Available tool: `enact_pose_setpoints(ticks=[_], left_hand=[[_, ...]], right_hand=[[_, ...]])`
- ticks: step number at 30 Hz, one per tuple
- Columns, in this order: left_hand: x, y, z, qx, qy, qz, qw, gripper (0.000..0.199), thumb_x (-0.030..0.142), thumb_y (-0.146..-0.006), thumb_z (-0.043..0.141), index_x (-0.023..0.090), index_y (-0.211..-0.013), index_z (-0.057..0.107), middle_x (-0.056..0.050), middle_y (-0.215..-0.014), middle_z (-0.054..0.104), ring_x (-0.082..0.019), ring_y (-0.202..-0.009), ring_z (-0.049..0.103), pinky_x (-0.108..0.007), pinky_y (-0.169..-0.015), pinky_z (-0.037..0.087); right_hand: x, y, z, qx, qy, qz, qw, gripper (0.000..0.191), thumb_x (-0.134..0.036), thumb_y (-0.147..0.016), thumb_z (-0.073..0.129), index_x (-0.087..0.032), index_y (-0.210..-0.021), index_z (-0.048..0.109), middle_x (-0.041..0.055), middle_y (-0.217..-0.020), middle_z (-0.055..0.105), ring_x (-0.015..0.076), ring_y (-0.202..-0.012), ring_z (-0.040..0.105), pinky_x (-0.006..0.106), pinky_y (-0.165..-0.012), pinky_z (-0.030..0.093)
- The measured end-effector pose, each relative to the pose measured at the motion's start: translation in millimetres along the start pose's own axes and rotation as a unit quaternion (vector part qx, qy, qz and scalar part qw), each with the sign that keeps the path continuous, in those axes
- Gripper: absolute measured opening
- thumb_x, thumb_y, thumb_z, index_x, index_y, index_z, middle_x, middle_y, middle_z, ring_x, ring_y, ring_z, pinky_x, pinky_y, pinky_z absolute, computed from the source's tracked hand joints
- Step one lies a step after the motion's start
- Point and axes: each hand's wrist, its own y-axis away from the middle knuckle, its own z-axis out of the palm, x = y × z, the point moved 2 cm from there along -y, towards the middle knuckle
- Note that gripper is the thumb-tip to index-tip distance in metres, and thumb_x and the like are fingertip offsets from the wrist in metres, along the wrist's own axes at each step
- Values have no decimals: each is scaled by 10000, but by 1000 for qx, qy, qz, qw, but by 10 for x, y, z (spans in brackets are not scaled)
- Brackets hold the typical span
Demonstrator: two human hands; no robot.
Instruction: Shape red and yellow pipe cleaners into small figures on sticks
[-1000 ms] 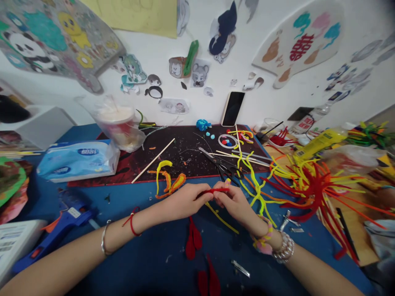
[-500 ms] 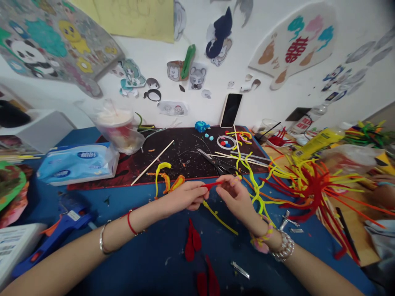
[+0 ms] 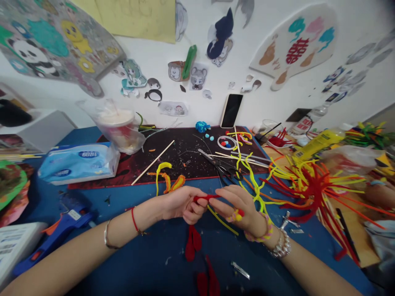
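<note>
Between my two hands runs a short red pipe cleaner piece (image 3: 210,197), held roughly level above the blue table. My left hand (image 3: 187,203) is closed on its left part, fingers curled under. At the other end, my right hand (image 3: 239,205) pinches the tip with thumb and fingers; a ring with red and yellow beads sits on one finger. Below my hands lie a red petal-shaped loop pair (image 3: 193,243) and a second red pair (image 3: 208,279) near the lower edge. A thin yellow-green pipe cleaner (image 3: 224,222) passes beneath my right hand.
Black scissors (image 3: 228,172) lie on the dark mat (image 3: 185,144) behind my hands. Red, orange and yellow pipe cleaners (image 3: 317,193) spread at right. A blue glue gun (image 3: 64,226) and tissue pack (image 3: 78,162) are at left. A silver hair clip (image 3: 240,270) lies in front.
My right hand has turned over so its back and beaded ring show, and it has dropped slightly. My left hand's fingers have shifted along the red piece.
</note>
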Motion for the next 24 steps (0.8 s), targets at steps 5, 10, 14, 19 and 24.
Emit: enact_pose_setpoints(ticks=[5,10,14,19,24], left_hand=[[3,-2,-3,11,-31,-20,999,287,325,-792,395,181,-565,295,74,-479,157,-56,-353,147,-213,-378,99],[-19,-15,-16,44,-85,-32,995,307,364,-780,416,184,-561,297,83,-470,187,-47,-351,145,-215,-374,93],[3,-36,-9,152,-221,89,959,275,370,-798,442,171,-625,367,78,-524,270,-45,-400,226,-198,-394,168],[64,-24,50,188,-304,172,918,181,321,-812,450,154,-743,457,49,-632,408,-55,-489,398,-202,-467,306],[98,-12,72,190,-315,185,911,192,311,-814,463,139,-730,485,42,-631,439,-49,-488,407,-200,-472,320]], right_hand=[[-30,-28,-48,-27,-22,-30,999,281,-296,-915,336,-276,-1047,584,59,-911,640,195,-834,585,356,-741,468],[-56,-24,35,-83,25,-63,994,263,-259,-911,333,-228,-996,580,68,-921,639,193,-858,570,351,-754,469],[-28,-5,149,-111,40,-41,992,151,-198,-871,423,-185,-903,570,87,-897,617,199,-847,559,343,-720,468],[6,-47,182,-112,26,33,993,128,-118,-836,425,-180,-817,535,71,-815,582,175,-740,540,320,-660,467],[15,-46,187,-84,13,52,995,115,-112,-828,425,-184,-785,503,62,-783,570,168,-700,518,309,-625,458]])
